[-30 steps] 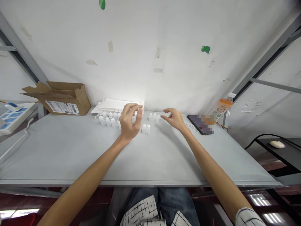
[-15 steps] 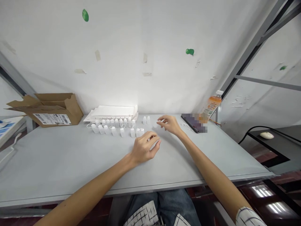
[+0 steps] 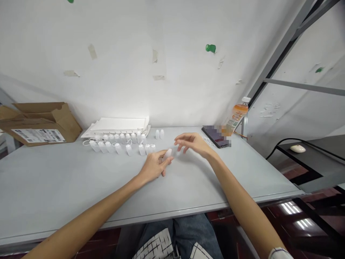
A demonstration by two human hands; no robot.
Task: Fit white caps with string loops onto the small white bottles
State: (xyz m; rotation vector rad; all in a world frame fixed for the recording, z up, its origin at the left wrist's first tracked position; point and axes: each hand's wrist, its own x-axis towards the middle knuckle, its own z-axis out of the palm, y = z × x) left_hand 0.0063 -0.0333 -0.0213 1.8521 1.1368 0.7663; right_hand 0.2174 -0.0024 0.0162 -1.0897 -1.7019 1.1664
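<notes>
A small white bottle (image 3: 168, 153) is pinched between the thumb and fingers of my left hand (image 3: 155, 165), tilted above the table. Just to its right my right hand (image 3: 192, 144) hovers with fingers curved and apart; a small pale blurred thing shows beneath its fingertips, not clearly held. Several small white bottles (image 3: 129, 149) stand in two rows left of my hands, some with looped cap straps. Two more bottles (image 3: 160, 134) stand side by side behind my hands.
An open cardboard box (image 3: 43, 126) sits at the back left, beside stacked white sheets (image 3: 118, 125). A dark phone (image 3: 215, 136), small white pieces (image 3: 208, 141) and an orange drink bottle (image 3: 238, 114) are at the back right. A mouse (image 3: 297, 148) lies on a separate surface farther right.
My left hand now has a small white bottle between its fingers, where none showed before. The view has shifted right, and my right hand's fingers have spread a little.
</notes>
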